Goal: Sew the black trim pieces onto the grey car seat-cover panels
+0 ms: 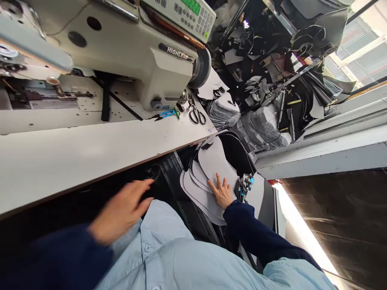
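Note:
My right hand [223,192] lies with spread fingers on a stack of light grey cut pieces [215,157] with rounded edges, beside the sewing table. Right of the fingers, a small black and blue metal part [245,186] rests on the stack. Black pieces [237,155] show behind the grey ones. My left hand [123,209] hovers above my lap, somewhat blurred, with the thumb apart from the fingers and nothing visible in it. It is nearest to the front edge of the white table [75,157].
A sewing machine [121,52] with a control panel [184,18] stands on the table. Blue thread snips [165,114] and black-handled scissors [198,116] lie near it. Beyond are another stack of pieces [223,110], plastic-wrapped bundles [263,127] and heaped scraps [256,86].

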The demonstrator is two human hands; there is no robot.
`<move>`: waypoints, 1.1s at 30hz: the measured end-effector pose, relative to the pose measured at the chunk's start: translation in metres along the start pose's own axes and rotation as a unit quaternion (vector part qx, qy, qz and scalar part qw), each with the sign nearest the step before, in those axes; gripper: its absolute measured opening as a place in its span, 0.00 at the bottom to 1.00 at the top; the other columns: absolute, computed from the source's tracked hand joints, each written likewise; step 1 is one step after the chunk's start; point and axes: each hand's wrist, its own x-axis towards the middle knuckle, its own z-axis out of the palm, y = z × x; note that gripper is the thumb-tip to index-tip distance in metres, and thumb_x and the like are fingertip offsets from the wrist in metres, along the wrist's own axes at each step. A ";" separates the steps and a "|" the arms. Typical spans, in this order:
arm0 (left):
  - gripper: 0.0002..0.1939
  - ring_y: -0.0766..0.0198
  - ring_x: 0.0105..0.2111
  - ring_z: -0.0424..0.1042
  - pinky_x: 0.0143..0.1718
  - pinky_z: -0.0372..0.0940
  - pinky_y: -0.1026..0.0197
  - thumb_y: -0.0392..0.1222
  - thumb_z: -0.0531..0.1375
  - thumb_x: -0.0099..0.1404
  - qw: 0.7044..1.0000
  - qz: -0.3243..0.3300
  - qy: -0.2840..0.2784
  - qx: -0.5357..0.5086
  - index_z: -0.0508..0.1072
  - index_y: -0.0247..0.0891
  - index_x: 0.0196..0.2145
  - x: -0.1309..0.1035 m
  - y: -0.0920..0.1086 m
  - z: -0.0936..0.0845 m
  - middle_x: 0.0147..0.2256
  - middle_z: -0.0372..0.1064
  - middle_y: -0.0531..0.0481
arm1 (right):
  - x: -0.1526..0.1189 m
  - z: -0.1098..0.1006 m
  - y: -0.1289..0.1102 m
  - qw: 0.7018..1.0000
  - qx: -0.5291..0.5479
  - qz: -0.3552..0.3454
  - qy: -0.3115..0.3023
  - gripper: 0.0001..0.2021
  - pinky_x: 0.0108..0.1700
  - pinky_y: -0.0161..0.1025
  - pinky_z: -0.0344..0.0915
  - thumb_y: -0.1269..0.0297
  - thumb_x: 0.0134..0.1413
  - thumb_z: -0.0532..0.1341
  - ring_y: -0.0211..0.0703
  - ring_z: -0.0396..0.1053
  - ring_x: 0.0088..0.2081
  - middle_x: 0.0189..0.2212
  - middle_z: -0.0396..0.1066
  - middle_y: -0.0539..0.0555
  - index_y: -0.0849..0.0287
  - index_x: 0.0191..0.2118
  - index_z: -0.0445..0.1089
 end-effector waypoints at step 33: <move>0.01 0.66 0.32 0.63 0.32 0.56 0.63 0.36 0.51 0.59 0.969 0.193 -0.150 -0.025 0.61 0.39 0.31 0.125 0.168 0.150 0.34 0.64 0.53 | -0.053 0.034 0.109 0.801 0.399 0.293 0.337 0.33 0.28 0.36 0.66 0.34 0.48 0.53 0.45 0.69 0.24 0.23 0.73 0.58 0.64 0.31 0.76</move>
